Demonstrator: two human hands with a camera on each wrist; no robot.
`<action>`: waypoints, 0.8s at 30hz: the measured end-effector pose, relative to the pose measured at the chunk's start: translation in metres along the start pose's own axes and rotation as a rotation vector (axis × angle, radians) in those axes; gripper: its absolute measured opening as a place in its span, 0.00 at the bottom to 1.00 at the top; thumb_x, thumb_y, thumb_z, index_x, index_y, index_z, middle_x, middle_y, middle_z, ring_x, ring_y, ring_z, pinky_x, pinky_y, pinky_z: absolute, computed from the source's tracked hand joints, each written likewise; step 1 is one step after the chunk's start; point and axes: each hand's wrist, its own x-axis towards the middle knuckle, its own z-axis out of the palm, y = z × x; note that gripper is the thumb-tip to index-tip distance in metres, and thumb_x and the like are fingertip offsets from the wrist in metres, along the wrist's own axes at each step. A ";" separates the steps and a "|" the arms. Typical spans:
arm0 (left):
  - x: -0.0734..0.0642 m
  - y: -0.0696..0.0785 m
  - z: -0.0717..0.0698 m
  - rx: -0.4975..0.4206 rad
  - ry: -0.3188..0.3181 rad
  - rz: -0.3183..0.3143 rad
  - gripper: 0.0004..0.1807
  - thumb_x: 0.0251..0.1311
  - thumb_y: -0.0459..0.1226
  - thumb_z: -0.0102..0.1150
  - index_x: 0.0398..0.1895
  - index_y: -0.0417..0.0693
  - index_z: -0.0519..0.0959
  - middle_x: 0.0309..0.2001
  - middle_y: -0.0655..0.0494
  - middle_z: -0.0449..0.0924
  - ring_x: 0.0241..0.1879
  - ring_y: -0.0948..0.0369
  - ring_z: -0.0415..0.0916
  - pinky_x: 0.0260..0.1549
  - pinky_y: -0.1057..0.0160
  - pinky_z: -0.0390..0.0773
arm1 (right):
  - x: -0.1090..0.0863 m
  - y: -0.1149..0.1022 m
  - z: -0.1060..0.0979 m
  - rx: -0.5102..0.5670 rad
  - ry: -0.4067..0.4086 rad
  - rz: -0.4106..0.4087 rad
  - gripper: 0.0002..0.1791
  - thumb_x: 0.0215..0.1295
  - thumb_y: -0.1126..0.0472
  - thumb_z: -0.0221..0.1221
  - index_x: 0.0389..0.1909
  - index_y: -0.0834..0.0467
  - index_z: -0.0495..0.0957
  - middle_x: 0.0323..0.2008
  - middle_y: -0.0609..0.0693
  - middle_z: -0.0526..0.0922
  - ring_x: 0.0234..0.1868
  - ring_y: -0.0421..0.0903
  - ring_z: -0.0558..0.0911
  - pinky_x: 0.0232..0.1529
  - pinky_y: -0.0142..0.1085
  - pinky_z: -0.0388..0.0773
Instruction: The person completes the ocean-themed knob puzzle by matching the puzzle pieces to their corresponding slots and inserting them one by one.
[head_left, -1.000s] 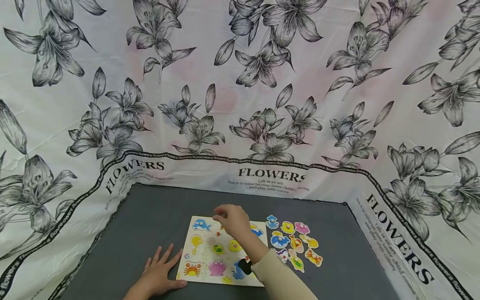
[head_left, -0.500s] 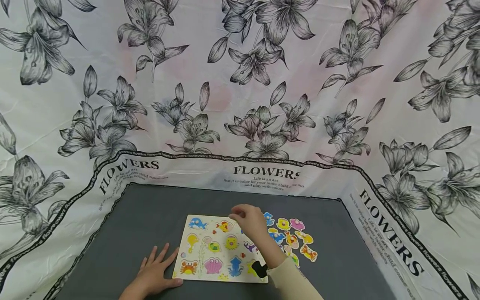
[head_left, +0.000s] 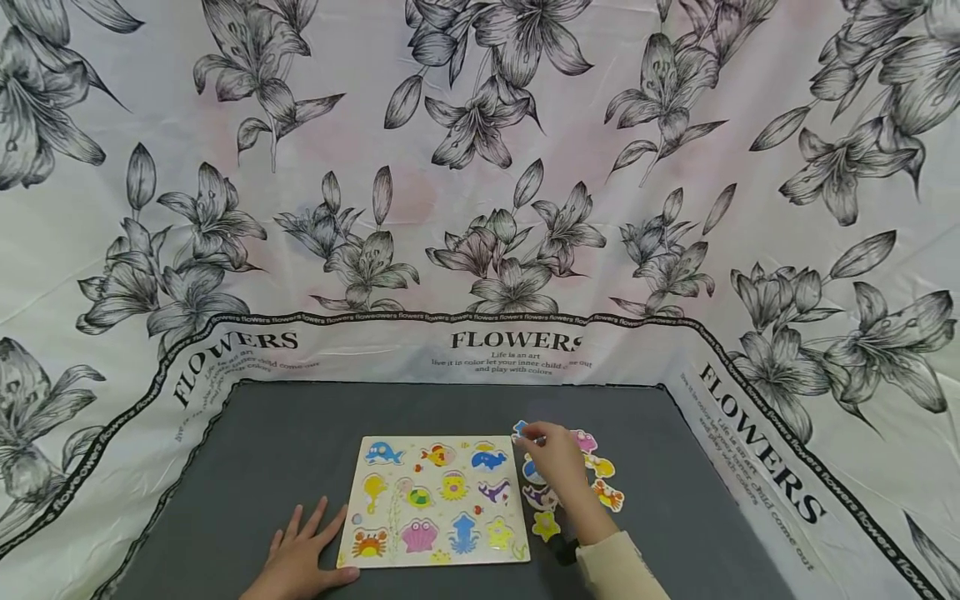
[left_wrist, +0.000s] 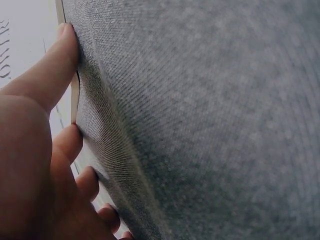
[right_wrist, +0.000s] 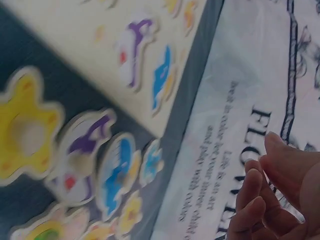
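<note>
A pale wooden puzzle board [head_left: 393,552] with sea-animal pictures lies on the dark grey table. My left hand [head_left: 300,554] rests palm down at its near left corner, fingers spread and thumb by the edge. The left wrist view shows that thumb [left_wrist: 55,65] against the board's side. To the right of the board, my right hand [head_left: 558,457] hovers over loose picture pieces, fingers loosely bent and holding nothing. Its fingertips overlap a blue piece [head_left: 518,428]. A yellow star piece [right_wrist: 25,140] and a purple-tailed piece [right_wrist: 82,155] lie nearby; the hand hides some others.
Several loose pieces, among them an orange crab [head_left: 608,496] and a pink shell [head_left: 584,441], lie on the grey cloth [head_left: 697,517] right of the board. A flower-printed white curtain [head_left: 405,250] surrounds the table at the back and sides.
My right hand has moved right, from above the board's top edge to the loose pieces. The left hand stays at the board's corner. The head view has shifted slightly.
</note>
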 end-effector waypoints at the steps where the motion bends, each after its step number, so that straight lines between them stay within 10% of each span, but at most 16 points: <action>1: 0.000 0.000 0.000 0.000 0.000 -0.001 0.60 0.42 0.69 0.70 0.77 0.52 0.63 0.79 0.33 0.47 0.74 0.23 0.33 0.63 0.19 0.40 | 0.000 0.006 0.000 -0.004 -0.001 0.018 0.11 0.64 0.55 0.69 0.45 0.54 0.88 0.39 0.47 0.88 0.35 0.43 0.82 0.30 0.35 0.78; 15: -0.002 0.003 -0.003 -0.016 -0.013 -0.020 0.60 0.41 0.70 0.71 0.77 0.53 0.63 0.79 0.34 0.47 0.75 0.24 0.33 0.64 0.19 0.39 | -0.002 0.066 -0.010 -0.153 0.140 0.145 0.10 0.62 0.56 0.71 0.40 0.57 0.88 0.36 0.53 0.89 0.34 0.51 0.85 0.28 0.45 0.78; 24: -0.005 0.003 -0.006 -0.019 -0.008 -0.028 0.60 0.41 0.68 0.72 0.77 0.54 0.63 0.79 0.35 0.47 0.75 0.25 0.33 0.65 0.20 0.38 | -0.006 0.091 -0.006 -0.239 0.034 0.293 0.11 0.61 0.57 0.68 0.37 0.61 0.86 0.33 0.56 0.86 0.29 0.51 0.81 0.28 0.47 0.78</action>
